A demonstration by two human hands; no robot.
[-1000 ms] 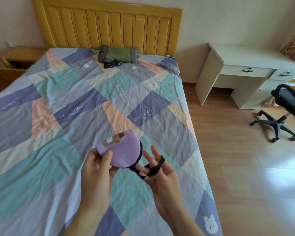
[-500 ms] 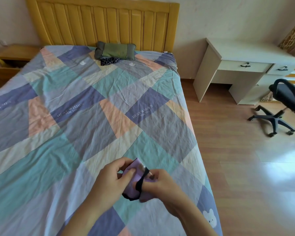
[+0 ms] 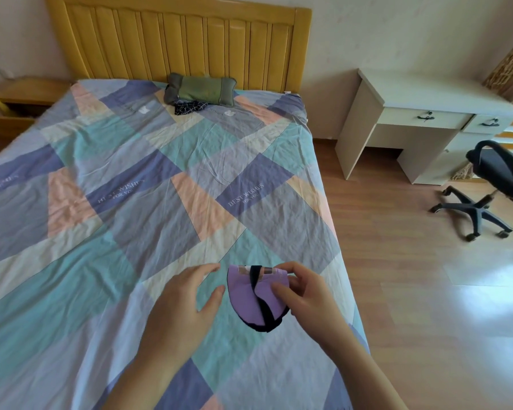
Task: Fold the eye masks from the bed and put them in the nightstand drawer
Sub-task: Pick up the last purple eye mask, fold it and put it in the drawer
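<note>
A purple eye mask, folded in half with its black strap wrapped round it, is held just above the patchwork bed cover near the bed's right edge. My right hand pinches it between thumb and fingers at its right side. My left hand hovers just left of the mask with relaxed fingers and holds nothing. A dark checked cloth item lies by the green pillow at the head of the bed. The wooden nightstand stands at the far left beside the headboard.
A yellow wooden headboard backs the bed. To the right are wooden floor, a white desk with drawers and a black swivel chair.
The left hand has let go of the folded mask and drawn slightly left. The right hand alone now holds the mask, with the strap wrapped round it.
</note>
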